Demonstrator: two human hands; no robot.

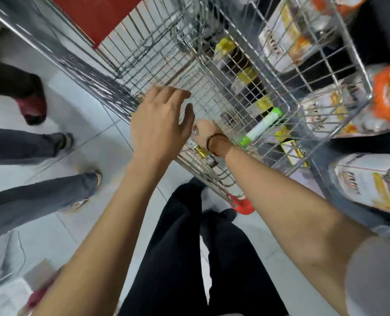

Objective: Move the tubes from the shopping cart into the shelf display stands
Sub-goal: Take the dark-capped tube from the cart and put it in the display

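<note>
The wire shopping cart [80, 65] fills the upper middle of the view. A white tube with green ends [263, 124] lies slanted in the cart near its right corner. My left hand [161, 124] hovers over the cart's near rim, fingers spread and curled, holding nothing. My right hand [204, 131] reaches down into the cart just right of the left one. Its fingers are hidden behind the left hand, and a dark band circles the wrist. Yellow-topped packs [246, 76] show through the wire mesh in a row; whether they are in a stand I cannot tell.
Packets with orange and yellow print [387, 94] crowd the wire racks on the right. Other people's legs and shoes [29, 144] stand close on the left on pale floor tiles. My own black trousers [184, 247] are below. A red plastic corner [243, 204] marks the cart's near end.
</note>
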